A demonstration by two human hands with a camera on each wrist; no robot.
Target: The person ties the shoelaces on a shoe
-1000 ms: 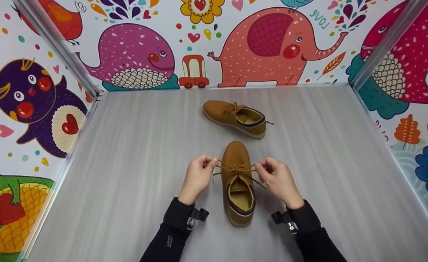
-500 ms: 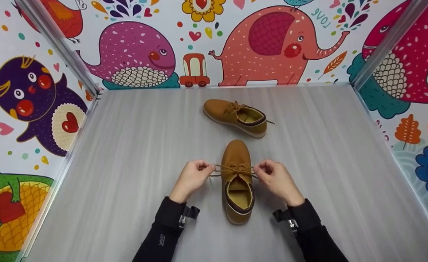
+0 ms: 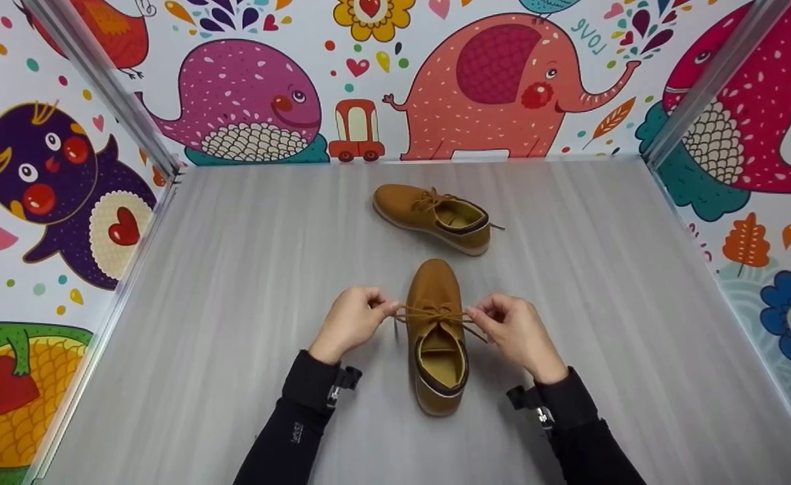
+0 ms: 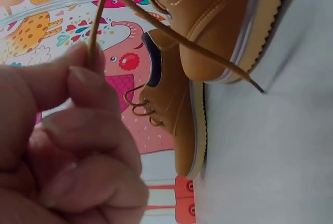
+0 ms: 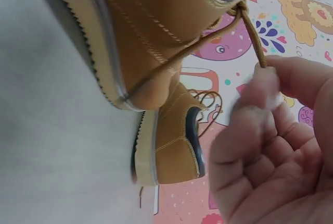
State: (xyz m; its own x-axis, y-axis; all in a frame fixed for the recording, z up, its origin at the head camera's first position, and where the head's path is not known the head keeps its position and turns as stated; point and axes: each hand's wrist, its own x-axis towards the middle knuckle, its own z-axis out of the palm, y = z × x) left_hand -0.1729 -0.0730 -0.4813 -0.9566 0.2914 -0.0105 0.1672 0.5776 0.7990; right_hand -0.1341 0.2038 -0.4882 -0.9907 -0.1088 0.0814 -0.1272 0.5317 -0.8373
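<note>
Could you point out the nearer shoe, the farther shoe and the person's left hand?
Nearer shoe (image 3: pixel 439 341): head view, just inside its opening.
Farther shoe (image 3: pixel 424 219): head view, on its near side.
Left hand (image 3: pixel 351 323): head view, on its back.

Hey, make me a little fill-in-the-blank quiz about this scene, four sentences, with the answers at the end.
1. On the near shoe, the left hand and the right hand each pinch part of the ____.
2. In the head view, the toe of the far shoe points to the picture's ____ side.
3. Both sleeves are ____ in colour.
4. The long-trunked animal on the far wall is an ____.

Missing words: lace; left; black; elephant.
</note>
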